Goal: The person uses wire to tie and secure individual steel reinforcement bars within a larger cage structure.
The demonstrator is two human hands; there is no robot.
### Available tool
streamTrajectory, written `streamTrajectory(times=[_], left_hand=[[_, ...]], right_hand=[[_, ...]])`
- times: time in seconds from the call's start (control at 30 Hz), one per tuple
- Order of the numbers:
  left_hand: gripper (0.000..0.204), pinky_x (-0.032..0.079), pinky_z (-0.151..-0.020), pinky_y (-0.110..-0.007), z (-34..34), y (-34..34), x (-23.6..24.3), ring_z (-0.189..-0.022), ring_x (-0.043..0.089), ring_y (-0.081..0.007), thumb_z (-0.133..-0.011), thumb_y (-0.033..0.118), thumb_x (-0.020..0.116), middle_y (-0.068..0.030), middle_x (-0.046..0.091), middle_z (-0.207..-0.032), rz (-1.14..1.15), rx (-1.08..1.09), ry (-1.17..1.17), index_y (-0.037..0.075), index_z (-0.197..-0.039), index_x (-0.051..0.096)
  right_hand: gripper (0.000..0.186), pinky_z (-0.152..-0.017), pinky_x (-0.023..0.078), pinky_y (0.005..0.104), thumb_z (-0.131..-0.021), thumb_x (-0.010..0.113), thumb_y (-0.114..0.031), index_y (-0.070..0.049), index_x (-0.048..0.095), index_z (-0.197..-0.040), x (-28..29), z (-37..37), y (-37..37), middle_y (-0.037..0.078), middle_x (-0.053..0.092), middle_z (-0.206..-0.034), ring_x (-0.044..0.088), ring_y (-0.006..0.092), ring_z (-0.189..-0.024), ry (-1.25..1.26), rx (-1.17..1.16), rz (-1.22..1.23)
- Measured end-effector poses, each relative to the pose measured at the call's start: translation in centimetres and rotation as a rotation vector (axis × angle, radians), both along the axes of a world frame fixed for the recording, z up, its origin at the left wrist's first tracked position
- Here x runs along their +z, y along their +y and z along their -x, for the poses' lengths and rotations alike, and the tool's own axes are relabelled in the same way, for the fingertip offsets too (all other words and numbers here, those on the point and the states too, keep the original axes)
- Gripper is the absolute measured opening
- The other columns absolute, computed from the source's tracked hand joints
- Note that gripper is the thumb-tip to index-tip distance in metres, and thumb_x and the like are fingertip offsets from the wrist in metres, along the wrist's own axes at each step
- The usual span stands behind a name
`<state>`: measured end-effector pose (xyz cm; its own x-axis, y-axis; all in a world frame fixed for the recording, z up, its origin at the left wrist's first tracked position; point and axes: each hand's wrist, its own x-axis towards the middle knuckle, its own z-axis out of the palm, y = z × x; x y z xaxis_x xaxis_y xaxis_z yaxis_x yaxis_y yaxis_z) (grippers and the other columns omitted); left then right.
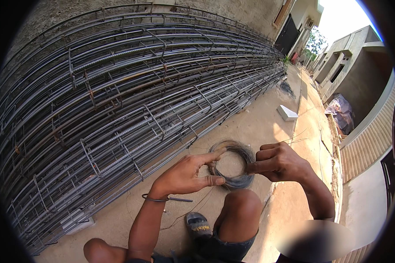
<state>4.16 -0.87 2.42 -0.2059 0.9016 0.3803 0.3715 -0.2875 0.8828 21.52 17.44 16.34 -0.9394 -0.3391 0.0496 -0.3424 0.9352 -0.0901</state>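
A coil of thin dark wire (239, 181) sits between the person's two hands, just beyond the raised knee (243, 210); whether it rests on the ground or is lifted clear cannot be told. The left hand (180, 175) reaches it from the left, thumb and forefinger spread apart, their tips overlapping the ring's near and far parts (how firmly they bear on it does not show). The right hand (281, 162) is at the opposite side, its fingers curled together and clamped on the coil's right edge, though which strands they pinch is hidden. Thin wire ends (296, 140) stick out past its knuckles.

A dark band (156, 200) circles the left wrist, and a short dark rod (181, 200) shows just beside it. Loose wires trail over the concrete ground (259, 127) near a sandalled foot (198, 223). Along the left, long steel rebar cages (136, 101) are stacked against a rough wall (232, 13). A pale block (287, 113) lies farther off, and unfinished buildings (353, 59) stand at the right.
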Motion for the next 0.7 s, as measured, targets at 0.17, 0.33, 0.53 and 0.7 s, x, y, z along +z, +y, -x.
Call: streamTrajectory(times=[0.17, 0.33, 0.53, 0.7], left_hand=[[0.027, 0.04, -0.054, -0.021, -4.3, 2.2, 1.1, -0.061, 0.051, -0.0046, -0.091, 0.025, 0.07, 0.0027, 0.06, -0.064, 0.108, 0.049, -0.542, -0.002, -0.094, 0.072], [0.025, 0.045, -0.06, -0.025, -4.3, 2.5, 0.0, -0.068, 0.054, -0.0049, -0.091, 0.021, 0.069, 0.0009, 0.063, -0.069, -0.018, 0.133, -0.371, -0.004, -0.092, 0.072], [0.025, 0.046, -0.062, -0.027, -6.6, 4.3, -1.4, -0.069, 0.054, -0.006, -0.093, 0.019, 0.067, 0.0006, 0.063, -0.07, -0.06, 0.165, -0.385, -0.006, -0.089, 0.071], [0.023, 0.03, -0.05, -0.022, -4.0, 3.6, -1.2, -0.056, 0.039, -0.0021, -0.092, 0.02, 0.067, 0.0041, 0.055, -0.064, -0.017, 0.059, -0.549, -0.001, -0.083, 0.072]], right_hand=[[0.016, -0.062, 0.048, 0.0387, -0.078, 0.07, -0.005, -0.009, 0.069, -0.093, -0.7, 0.7, 0.4, 0.006, 0.054, -0.074, 0.058, 0.027, -0.072, 0.078, 0.007, -0.02], [0.011, -0.064, 0.048, 0.0406, -0.081, 0.069, -0.006, -0.004, 0.068, -0.092, -0.6, -0.6, 4.1, 0.008, 0.061, -0.08, 0.06, 0.0288, -0.073, -0.027, -0.102, 0.14], [0.009, -0.055, 0.046, 0.0372, -0.078, 0.07, -0.013, -0.008, 0.065, -0.083, -2.5, 0.7, 2.0, 0.007, 0.05, -0.068, 0.056, 0.0247, -0.065, 0.398, -0.233, -0.286], [0.009, -0.061, 0.049, 0.0393, -0.084, 0.069, -0.011, -0.006, 0.069, -0.09, -1.3, 1.1, 5.7, 0.009, 0.062, -0.076, 0.063, 0.0283, -0.068, 0.112, -0.223, 0.065]])
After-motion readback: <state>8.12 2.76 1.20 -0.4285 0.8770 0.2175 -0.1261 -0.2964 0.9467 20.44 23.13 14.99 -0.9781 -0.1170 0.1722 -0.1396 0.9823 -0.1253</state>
